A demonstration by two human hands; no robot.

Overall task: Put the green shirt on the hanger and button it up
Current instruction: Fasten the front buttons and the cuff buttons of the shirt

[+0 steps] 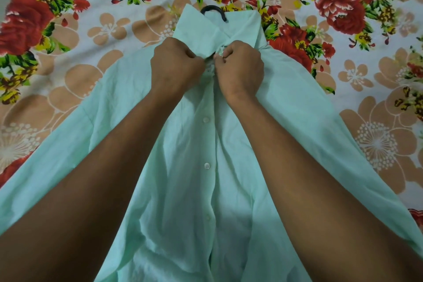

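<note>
A pale green shirt (187, 190) lies front-up on a flowered bed sheet, collar away from me. The black hook of a hanger (214, 12) sticks out above the collar; the hanger's body is hidden inside the shirt. My left hand (175, 66) pinches the left edge of the placket just below the collar. My right hand (240, 66) pinches the right edge beside it, fingertips almost touching. Three white buttons (206, 165) show in a row down the front below my hands; the two front edges lie close together there.
The flowered sheet (68, 41) with red and tan blooms covers the whole bed around the shirt. Both sleeves spread out to the left and right toward the near corners.
</note>
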